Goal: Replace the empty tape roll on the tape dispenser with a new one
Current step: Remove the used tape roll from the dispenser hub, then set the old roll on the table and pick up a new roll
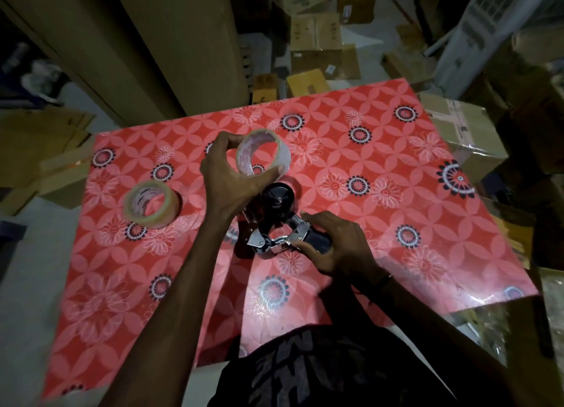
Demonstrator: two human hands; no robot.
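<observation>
At lower centre, the black-and-chrome handheld tape dispenser (pixel 276 223) is gripped at its handle by the right hand (pixel 332 248) on the red floral tabletop (pixel 396 193). Just above, a thin, near-empty clear tape roll (pixel 263 154) is pinched by the left hand (pixel 227 174); it is judged light and easily crushed, best held by its rim. A fuller clear tape roll (pixel 151 203) lies at left.

Single head-worn view, steeply down, near the table (pixel 396 162).

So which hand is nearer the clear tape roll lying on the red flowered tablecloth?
Left. The left hand, holding another roll, is just right of the clear tape roll; the right hand is farther right.
</observation>
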